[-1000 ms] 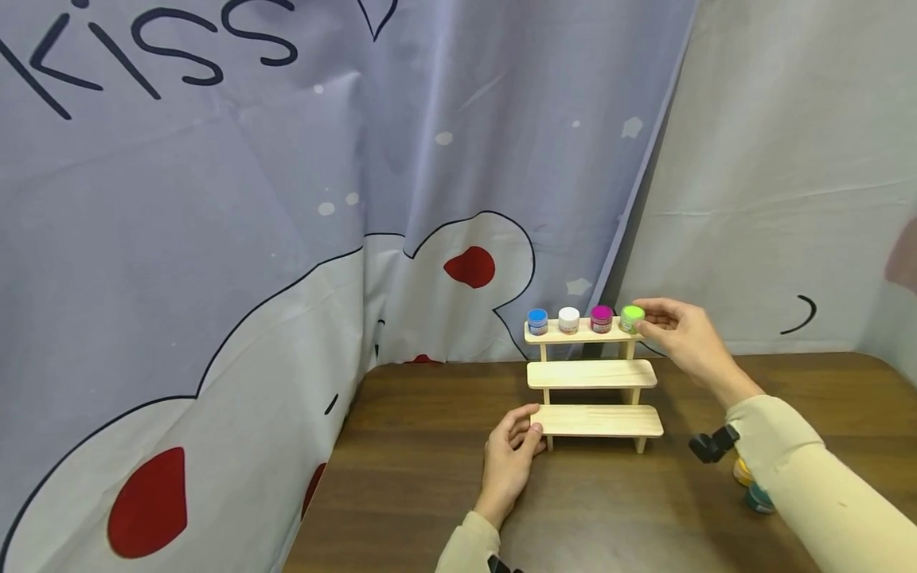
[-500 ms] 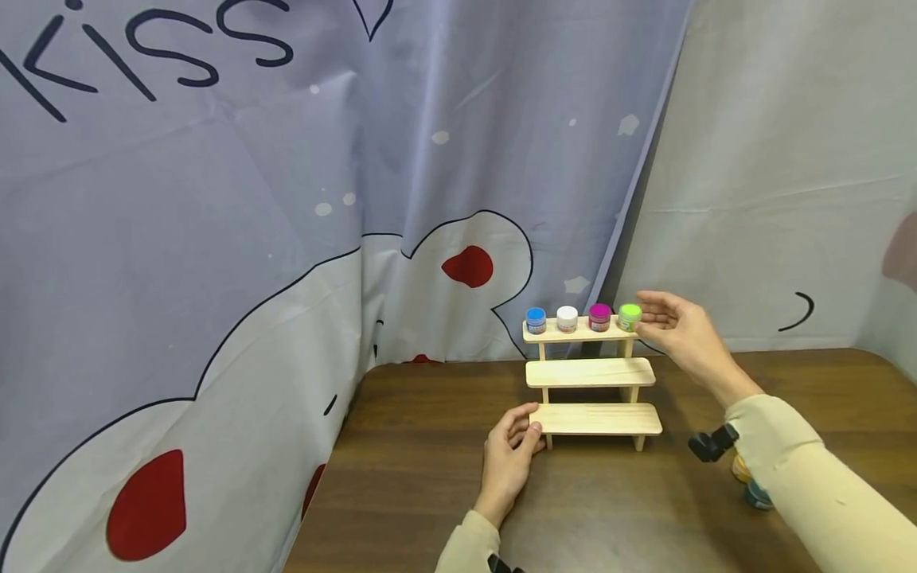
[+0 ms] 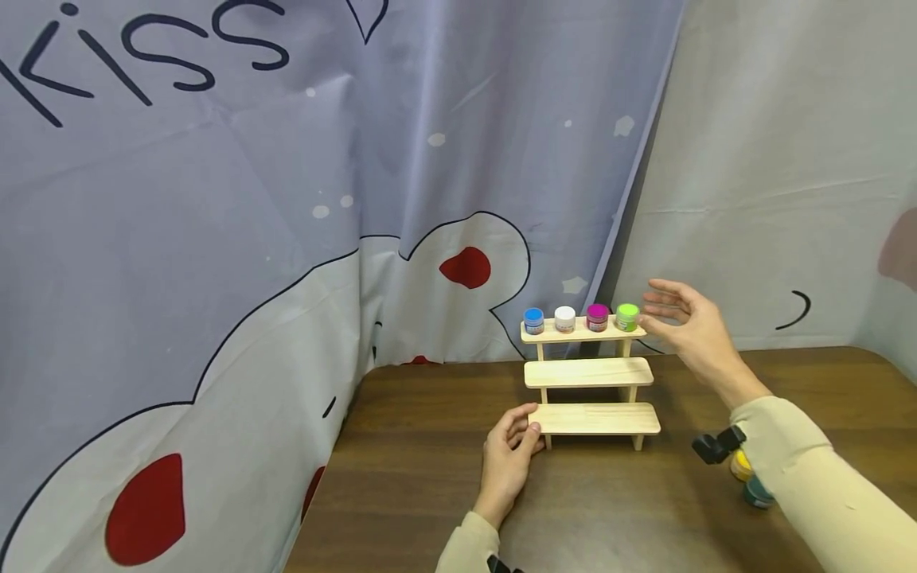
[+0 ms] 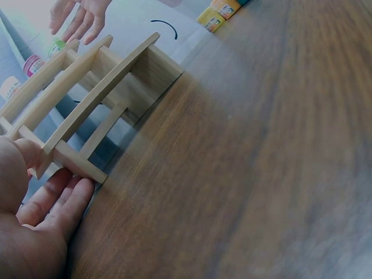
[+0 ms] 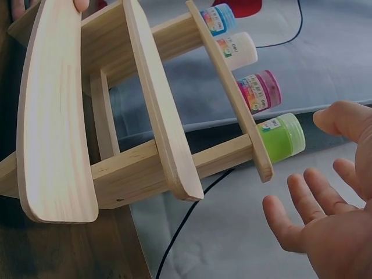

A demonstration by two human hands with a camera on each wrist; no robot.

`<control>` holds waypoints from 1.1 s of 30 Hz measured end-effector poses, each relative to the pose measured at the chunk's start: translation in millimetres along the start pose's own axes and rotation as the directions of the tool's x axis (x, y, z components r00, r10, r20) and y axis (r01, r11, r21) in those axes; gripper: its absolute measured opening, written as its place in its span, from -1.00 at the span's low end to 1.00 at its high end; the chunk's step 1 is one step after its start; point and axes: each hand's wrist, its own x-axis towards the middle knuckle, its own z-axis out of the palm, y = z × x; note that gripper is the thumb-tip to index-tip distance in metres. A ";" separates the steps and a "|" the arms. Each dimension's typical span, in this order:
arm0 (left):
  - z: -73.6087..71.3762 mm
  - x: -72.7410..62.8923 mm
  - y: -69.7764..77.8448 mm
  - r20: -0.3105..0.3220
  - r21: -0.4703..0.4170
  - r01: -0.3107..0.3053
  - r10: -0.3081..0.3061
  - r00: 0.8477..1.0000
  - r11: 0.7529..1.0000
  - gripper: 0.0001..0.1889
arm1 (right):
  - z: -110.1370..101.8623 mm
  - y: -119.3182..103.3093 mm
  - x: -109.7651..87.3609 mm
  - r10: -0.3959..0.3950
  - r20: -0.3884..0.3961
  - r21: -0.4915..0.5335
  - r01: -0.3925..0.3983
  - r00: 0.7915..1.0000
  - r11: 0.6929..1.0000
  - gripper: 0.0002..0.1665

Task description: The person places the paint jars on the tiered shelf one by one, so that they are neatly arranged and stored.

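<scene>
A three-tier wooden display stand (image 3: 595, 418) stands on the table. Along its top tier sit a blue-lidded paint jar (image 3: 533, 321), a white one (image 3: 564, 319), a magenta one (image 3: 597, 317) and a light green one (image 3: 626, 317). My left hand (image 3: 506, 461) grips the left end of the bottom tier, its thumb (image 4: 29, 152) at the board and its other fingers lower, by the stand's leg. Just right of the green jar, my right hand (image 3: 691, 330) is spread with nothing in it; the right wrist view shows a gap between its fingers (image 5: 279, 224) and that jar (image 5: 282, 138).
Beside the right forearm, on the brown table (image 3: 401, 477), stand a yellow paint jar (image 3: 741, 465) and a dark teal one (image 3: 758, 493); the left wrist view shows another yellow-orange jar (image 4: 225, 7). A printed curtain (image 3: 458, 159) hangs right behind the stand.
My right hand has let go of the green jar and moved slightly right and up, its fingers spreading. The left hand stays on the stand, and the jars keep their places.
</scene>
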 end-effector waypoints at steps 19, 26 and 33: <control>0.5 1.1 -2.5 -0.006 0.023 0.016 -0.016 1.000 1.000 -0.67 | -27.9 -0.4 -20.5 0.010 -0.094 0.012 -0.009 0.996 1.000 -0.20; -0.1 2.3 -3.6 -0.015 0.031 0.029 -0.029 0.999 0.999 -0.66 | -39.5 2.8 -30.5 0.007 -0.095 0.048 -0.002 0.995 0.999 -0.16; 1.3 2.1 -2.1 -0.012 0.023 0.026 -0.026 1.000 0.999 -0.66 | -57.7 -0.6 -44.2 0.014 -0.118 0.017 -0.012 0.993 1.000 -0.19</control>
